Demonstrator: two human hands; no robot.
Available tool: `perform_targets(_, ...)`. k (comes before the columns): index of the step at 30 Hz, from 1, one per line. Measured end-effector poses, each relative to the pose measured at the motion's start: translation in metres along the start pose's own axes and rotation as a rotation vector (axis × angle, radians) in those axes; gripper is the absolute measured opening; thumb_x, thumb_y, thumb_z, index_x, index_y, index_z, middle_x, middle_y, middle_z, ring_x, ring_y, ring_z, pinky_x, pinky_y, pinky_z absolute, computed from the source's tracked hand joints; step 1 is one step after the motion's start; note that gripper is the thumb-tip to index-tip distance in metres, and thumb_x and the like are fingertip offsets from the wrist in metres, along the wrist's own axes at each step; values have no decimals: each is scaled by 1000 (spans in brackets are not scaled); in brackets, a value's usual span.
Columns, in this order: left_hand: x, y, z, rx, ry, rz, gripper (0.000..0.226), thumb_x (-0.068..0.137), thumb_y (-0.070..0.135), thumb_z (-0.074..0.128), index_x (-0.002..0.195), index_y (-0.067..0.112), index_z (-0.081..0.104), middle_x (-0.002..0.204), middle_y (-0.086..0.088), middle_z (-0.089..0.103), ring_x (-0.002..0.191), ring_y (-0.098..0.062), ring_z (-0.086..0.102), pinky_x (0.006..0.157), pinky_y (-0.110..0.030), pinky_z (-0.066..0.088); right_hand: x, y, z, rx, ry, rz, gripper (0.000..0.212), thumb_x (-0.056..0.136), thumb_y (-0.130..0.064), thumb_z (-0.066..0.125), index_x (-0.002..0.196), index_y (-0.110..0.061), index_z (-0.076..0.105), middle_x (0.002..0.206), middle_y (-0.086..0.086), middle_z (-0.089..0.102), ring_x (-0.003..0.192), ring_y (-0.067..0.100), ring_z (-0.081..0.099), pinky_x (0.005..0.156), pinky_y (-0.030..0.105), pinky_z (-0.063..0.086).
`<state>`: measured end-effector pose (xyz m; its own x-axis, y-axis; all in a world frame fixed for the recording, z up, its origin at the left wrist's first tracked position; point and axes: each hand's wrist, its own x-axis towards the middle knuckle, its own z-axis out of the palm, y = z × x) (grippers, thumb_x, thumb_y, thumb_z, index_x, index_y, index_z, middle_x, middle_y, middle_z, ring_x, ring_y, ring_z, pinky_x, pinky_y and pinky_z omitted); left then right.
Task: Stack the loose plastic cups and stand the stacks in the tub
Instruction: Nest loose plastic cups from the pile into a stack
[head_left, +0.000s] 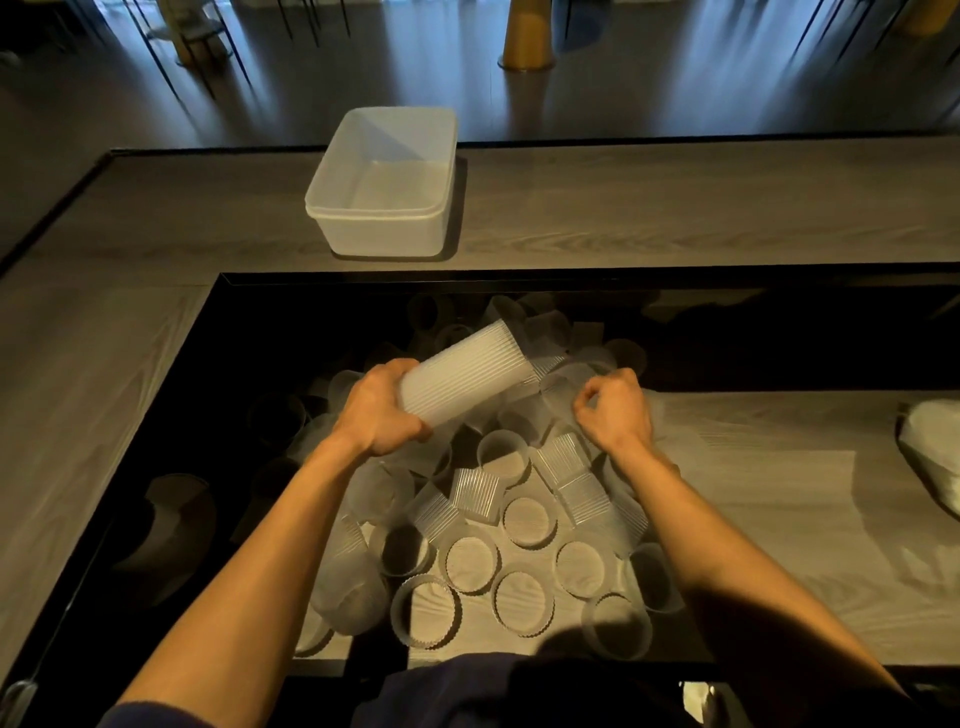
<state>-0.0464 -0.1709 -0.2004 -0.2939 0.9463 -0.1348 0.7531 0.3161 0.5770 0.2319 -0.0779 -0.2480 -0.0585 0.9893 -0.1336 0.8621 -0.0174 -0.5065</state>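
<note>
My left hand grips the near end of a long stack of ribbed clear cups, held tilted with its far end pointing up and right. My right hand hovers just right of the stack with curled fingers, and I cannot tell whether it pinches a clear cup below its fingertips. Several loose ribbed cups lie in a heap on the table below both hands, some upright, some on their sides. The translucent white tub stands empty on the raised counter beyond the heap.
A black-edged recess borders the cup heap on the left and far side. A crumpled white bag lies at the right edge of the table. Chair legs and a yellow cone-shaped base stand on the floor beyond the counter.
</note>
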Motion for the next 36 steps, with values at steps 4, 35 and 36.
perform_targets(4, 4, 1, -3, -4, 5, 1, 88, 61, 17, 87, 139, 24, 46, 119, 1, 46, 108, -17, 44, 84, -33, 46, 4, 0, 4, -89, -102, 15, 16, 95, -20, 63, 102, -18, 77, 160, 9, 30, 121, 34, 57, 90, 36, 50)
perform_targets(35, -8, -6, 3, -37, -130, 246, 85, 58, 15, 87, 134, 29, 51, 123, 2, 50, 112, -20, 48, 92, -41, 49, -44, -30, -60, 747, 17, -35, 16, 91, 3, 66, 105, -4, 67, 105, 11, 71, 91, 17, 70, 68, 32, 62)
perform_targets(36, -9, -7, 2, -52, -145, 269, 86, 58, 15, 87, 134, 30, 51, 123, 4, 50, 112, -19, 48, 92, -40, 48, -46, -29, -61, 763, 1, -37, 16, 91, 4, 65, 105, -2, 67, 103, 12, 71, 85, 12, 70, 62, 25, 59)
